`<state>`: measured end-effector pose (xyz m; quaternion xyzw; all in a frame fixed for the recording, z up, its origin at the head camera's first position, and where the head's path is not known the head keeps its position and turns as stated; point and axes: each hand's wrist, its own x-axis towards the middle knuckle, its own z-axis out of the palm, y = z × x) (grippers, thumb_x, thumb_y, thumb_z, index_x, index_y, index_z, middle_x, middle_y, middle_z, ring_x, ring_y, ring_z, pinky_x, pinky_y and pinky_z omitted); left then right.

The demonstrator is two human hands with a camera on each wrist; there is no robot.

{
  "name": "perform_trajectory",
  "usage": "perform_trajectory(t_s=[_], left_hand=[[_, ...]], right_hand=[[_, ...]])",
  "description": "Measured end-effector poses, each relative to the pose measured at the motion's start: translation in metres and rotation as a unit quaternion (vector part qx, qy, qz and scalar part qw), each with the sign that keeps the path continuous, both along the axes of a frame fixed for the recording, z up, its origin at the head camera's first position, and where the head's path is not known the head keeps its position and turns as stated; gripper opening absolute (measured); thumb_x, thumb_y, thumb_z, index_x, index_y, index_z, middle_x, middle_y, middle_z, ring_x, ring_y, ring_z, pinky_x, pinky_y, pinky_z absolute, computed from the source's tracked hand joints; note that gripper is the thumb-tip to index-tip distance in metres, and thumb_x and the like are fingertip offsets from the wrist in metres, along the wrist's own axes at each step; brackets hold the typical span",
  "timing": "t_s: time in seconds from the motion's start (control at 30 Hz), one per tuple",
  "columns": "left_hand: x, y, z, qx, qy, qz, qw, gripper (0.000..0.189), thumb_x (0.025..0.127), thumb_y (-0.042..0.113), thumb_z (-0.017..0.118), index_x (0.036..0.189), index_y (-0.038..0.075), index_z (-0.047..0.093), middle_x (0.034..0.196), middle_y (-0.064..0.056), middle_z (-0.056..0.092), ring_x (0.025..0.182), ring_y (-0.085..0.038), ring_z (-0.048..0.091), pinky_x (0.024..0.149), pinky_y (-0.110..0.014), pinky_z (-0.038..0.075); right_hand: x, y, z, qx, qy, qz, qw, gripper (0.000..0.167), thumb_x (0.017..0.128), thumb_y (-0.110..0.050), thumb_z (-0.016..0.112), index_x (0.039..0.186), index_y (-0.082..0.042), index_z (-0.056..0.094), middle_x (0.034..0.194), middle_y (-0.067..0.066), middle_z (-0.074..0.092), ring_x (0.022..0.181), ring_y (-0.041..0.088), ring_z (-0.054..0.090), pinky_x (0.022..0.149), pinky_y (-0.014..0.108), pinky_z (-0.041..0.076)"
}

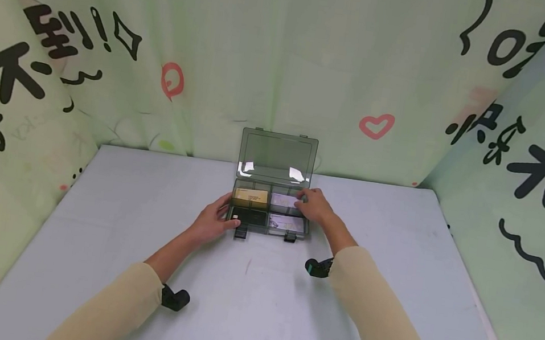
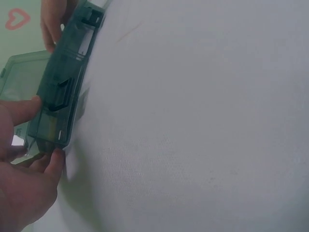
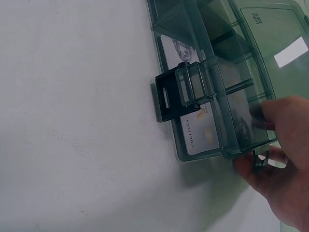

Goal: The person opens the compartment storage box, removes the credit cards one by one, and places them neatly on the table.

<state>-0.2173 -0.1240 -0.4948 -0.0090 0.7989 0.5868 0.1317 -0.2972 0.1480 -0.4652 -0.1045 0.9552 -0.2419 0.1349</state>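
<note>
A clear grey-green plastic box (image 1: 266,230) with several compartments stands at the back of the table, its see-through lid (image 1: 278,153) raised behind it. A yellow pack (image 1: 251,196) fills the rear left, something black (image 1: 248,217) the front left. Pale purple cards (image 1: 287,223) lie in the right-hand compartments. My left hand (image 1: 212,220) grips the box's left side, its thumb at the front edge and fingers at the side. At the rear right, my right hand (image 1: 317,206) pinches the side wall; in the right wrist view the thumb (image 3: 280,113) is over the rim and fingers are outside.
Two dark latches (image 1: 240,233) hang open at the box's front. A white table (image 1: 244,304) lies under the box and reaches a pale green printed curtain (image 1: 286,68) at the back and sides. Dark wrist devices (image 1: 175,298) stick out from both sleeves.
</note>
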Motion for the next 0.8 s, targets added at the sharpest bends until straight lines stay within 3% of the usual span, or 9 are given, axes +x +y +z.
perform_trajectory(t_s=[0.2, 0.53, 0.8], left_hand=[[0.001, 0.0011, 0.0023, -0.001, 0.007, 0.001, 1.0, 0.081, 0.088, 0.007, 0.069, 0.155, 0.013, 0.023, 0.158, -0.015, 0.028, 0.146, -0.03, 0.029, 0.117, -0.041, 0.035], [0.0035, 0.0021, 0.0037, -0.017, -0.002, 0.003, 0.9998, 0.079, 0.09, 0.012, 0.068, 0.155, 0.018, 0.023, 0.159, -0.012, 0.028, 0.147, -0.028, 0.028, 0.119, -0.042, 0.032], [0.0035, 0.0025, 0.0035, -0.014, 0.002, 0.001, 0.9999, 0.079, 0.09, 0.011, 0.067, 0.155, 0.016, 0.023, 0.159, -0.012, 0.028, 0.147, -0.028, 0.028, 0.119, -0.041, 0.033]], right_hand=[[0.0004, 0.0008, -0.0024, -0.037, 0.026, -0.015, 0.9989, 0.033, 0.094, -0.017, 0.057, 0.122, -0.001, 0.052, 0.135, 0.027, 0.046, 0.126, 0.04, 0.047, 0.108, 0.053, 0.041], [0.004, 0.0006, -0.0025, -0.088, 0.021, -0.034, 0.9954, 0.03, 0.093, -0.013, 0.058, 0.116, 0.0, 0.044, 0.125, 0.024, 0.051, 0.115, 0.034, 0.048, 0.101, 0.05, 0.043], [0.0073, 0.0018, -0.0033, -0.06, 0.027, -0.017, 0.9977, 0.027, 0.097, -0.015, 0.052, 0.116, 0.005, 0.053, 0.142, 0.027, 0.041, 0.134, 0.04, 0.04, 0.114, 0.051, 0.036]])
